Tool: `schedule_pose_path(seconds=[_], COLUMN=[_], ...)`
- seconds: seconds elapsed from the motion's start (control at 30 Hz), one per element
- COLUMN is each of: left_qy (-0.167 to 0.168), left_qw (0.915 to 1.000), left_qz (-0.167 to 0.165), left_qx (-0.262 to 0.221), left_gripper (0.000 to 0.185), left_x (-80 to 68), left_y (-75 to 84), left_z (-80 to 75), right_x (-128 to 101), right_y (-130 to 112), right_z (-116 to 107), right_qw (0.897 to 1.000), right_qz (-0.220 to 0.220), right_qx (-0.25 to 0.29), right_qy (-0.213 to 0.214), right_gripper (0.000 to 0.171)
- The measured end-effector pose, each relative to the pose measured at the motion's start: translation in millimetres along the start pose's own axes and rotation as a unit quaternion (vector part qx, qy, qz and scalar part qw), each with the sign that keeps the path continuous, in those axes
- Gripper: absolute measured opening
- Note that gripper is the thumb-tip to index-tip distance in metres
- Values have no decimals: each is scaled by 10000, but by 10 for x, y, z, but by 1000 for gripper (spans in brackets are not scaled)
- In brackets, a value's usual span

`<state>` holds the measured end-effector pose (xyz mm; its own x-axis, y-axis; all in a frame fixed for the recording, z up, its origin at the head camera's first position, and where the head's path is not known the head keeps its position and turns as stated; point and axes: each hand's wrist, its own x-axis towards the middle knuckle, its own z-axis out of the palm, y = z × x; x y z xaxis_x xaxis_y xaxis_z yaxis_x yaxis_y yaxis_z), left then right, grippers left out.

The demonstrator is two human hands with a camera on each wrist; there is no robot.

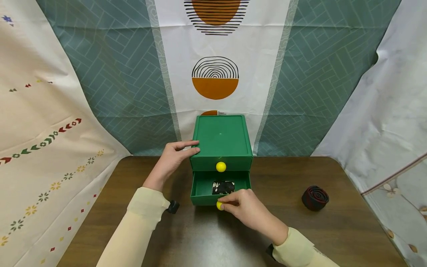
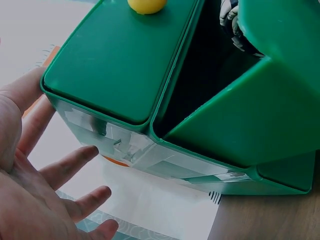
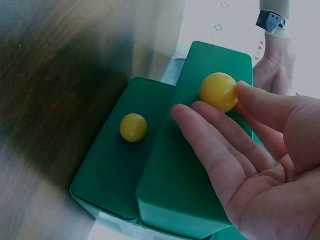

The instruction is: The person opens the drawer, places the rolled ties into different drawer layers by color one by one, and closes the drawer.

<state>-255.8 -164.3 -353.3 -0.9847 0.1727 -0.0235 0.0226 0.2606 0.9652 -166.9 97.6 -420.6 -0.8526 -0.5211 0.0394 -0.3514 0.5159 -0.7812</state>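
Note:
A green drawer cabinet (image 1: 220,135) stands at the back of the table, with one of its drawers (image 1: 204,200) pulled out below the shut top one. My right hand (image 1: 248,209) pinches that drawer's round yellow knob (image 3: 218,92) between thumb and fingers. Inside lies a black bundle (image 1: 223,187) with a pale pattern; its kind is unclear. With fingers extended, my left hand (image 1: 175,157) touches the cabinet's upper left edge. Another yellow knob (image 1: 221,167) sits on the top drawer. A lower drawer's knob (image 3: 133,127) shows in the right wrist view.
A dark red and black rolled strip, perhaps a necktie (image 1: 315,198), lies on the brown table (image 1: 283,207) to the right. Patterned cloth (image 1: 123,74) hangs behind the cabinet and at both sides.

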Motion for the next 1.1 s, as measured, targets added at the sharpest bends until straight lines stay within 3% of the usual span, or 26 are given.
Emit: schedule_pose_path(seconds=[0.2,0.5,1.1], left_qy=[0,143,116], left_qw=[10000,9997,9998], left_qz=[10,105,120], left_qx=[29,140,137], left_gripper=[41,42,42], left_x=[-70,86,69], left_y=[119,-137,-135], left_z=[18,-12,-11], right_x=[0,16,85], right_y=[13,53,117], right_z=[11,31,99], right_qw=[9999,9987,9944], right_qz=[40,-93,-258], right_qx=[73,-190,-148], right_qy=[69,464,1012], right_gripper=[20,23,20])
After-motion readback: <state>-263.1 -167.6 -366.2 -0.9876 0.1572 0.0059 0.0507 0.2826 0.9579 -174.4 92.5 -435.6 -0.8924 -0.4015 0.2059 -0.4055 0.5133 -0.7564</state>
